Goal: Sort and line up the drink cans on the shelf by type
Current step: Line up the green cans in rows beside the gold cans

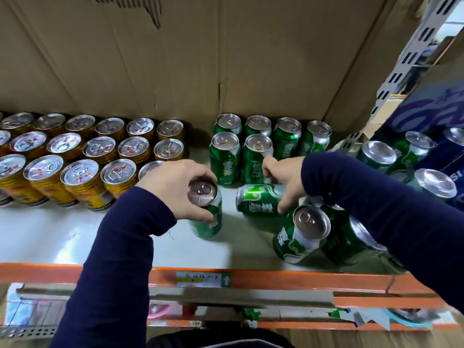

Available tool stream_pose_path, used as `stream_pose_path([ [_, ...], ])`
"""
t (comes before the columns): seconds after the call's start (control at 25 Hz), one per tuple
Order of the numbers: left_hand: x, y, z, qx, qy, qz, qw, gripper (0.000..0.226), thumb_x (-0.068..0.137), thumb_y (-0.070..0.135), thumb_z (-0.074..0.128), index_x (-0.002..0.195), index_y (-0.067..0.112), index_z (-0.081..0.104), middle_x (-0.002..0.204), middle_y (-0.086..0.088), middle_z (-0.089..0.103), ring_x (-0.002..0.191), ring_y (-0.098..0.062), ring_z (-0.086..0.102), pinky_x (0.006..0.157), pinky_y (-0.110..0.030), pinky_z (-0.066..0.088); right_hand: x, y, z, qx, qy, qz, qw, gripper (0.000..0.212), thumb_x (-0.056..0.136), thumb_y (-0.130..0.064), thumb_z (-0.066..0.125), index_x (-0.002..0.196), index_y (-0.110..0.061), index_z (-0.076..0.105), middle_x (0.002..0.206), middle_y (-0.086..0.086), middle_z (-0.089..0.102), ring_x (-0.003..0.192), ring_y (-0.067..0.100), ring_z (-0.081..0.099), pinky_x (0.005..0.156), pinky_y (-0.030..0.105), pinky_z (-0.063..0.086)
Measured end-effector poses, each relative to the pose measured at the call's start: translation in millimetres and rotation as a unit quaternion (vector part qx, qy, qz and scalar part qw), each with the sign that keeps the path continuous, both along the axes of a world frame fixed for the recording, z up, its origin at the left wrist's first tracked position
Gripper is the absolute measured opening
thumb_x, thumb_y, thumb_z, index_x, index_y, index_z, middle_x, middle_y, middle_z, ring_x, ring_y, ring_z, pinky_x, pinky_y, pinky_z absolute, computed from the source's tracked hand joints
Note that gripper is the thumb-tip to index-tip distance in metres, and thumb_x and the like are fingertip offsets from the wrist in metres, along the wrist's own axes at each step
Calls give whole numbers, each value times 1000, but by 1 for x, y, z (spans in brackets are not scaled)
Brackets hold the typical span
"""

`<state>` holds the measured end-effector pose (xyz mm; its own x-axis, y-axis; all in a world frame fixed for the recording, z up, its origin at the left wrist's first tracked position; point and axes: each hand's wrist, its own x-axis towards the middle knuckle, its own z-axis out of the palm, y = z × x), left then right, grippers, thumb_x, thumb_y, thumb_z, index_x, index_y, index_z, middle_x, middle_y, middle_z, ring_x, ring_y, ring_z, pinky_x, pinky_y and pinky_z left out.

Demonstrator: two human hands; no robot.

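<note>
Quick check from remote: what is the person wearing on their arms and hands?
Both arms are in long, dark navy knit sleeves reaching the wrists; the left sleeve shows a loose thread at the cuff. The left hand and right hand are bare: no gloves, rings or watch visible.

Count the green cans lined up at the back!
6 green cans: four in the back row, two just ahead. Others may hide behind the right hand.

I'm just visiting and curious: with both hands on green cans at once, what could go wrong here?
The sideways green can under the right hand could roll into the leaning green cans near the orange shelf edge and knock one off. The left hand holds the upright green can only near its top; it might slip.
</note>
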<state>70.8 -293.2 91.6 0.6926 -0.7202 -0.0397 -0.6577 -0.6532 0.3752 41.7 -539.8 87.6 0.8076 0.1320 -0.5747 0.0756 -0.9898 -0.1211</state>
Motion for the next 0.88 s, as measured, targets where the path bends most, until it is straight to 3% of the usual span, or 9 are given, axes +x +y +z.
stream_pose_path([
  [0.12,2,2,-3,7,-6,0,1000,68,55,50,82,116,34,59,106,9,54,98,-9,49,79,-20,36,2,14,-2,-69,14,41,997,74,74,-30,75,131,-11,32,98,4,54,85,21,53,67,30,46],
  [0.28,4,3,-4,6,-11,9,1000,82,49,65,77,121,29,59,106,7,53,95,-7,46,78,-18,33,7,29,-18,-29,-12,83,996,89,73,-48,71,141,-12,27,128,13,51,113,29,51,94,37,46],
  [0.4,5,4,-2,25,-22,-4,999,80,46,69,75,113,25,63,100,5,55,92,-11,50,77,-22,40,9,34,-24,-17,-50,104,993,85,67,-48,75,132,-10,39,118,13,56,104,28,54,90,38,48],
  [0.52,8,-3,6,6,-35,-63,997,82,44,77,64,106,24,67,91,6,54,85,-10,50,69,-11,36,-2,9,6,60,-141,40,987,74,62,-40,80,124,-13,49,108,2,61,89,17,56,81,25,47],
  [0.64,8,-24,24,-94,-46,-109,989,76,47,74,60,101,22,70,84,6,55,79,-9,51,68,-8,35,-23,-36,41,100,-247,-53,962,68,59,-32,85,119,-16,56,102,-5,59,92,13,56,80,17,39],
  [0.76,12,-61,43,-174,-50,-122,976,69,49,69,66,101,24,70,85,5,56,78,-7,52,72,-16,40,-35,-79,54,103,-316,-158,930,65,59,-33,84,117,-18,59,104,-1,61,98,19,58,87,25,43],
  [0.88,25,-108,50,-184,-40,-113,976,61,50,68,71,96,28,72,77,9,53,72,-5,52,66,-18,40,-34,-101,39,63,-335,-216,915,70,57,-37,85,118,-17,57,109,3,62,98,19,56,86,24,41],
])
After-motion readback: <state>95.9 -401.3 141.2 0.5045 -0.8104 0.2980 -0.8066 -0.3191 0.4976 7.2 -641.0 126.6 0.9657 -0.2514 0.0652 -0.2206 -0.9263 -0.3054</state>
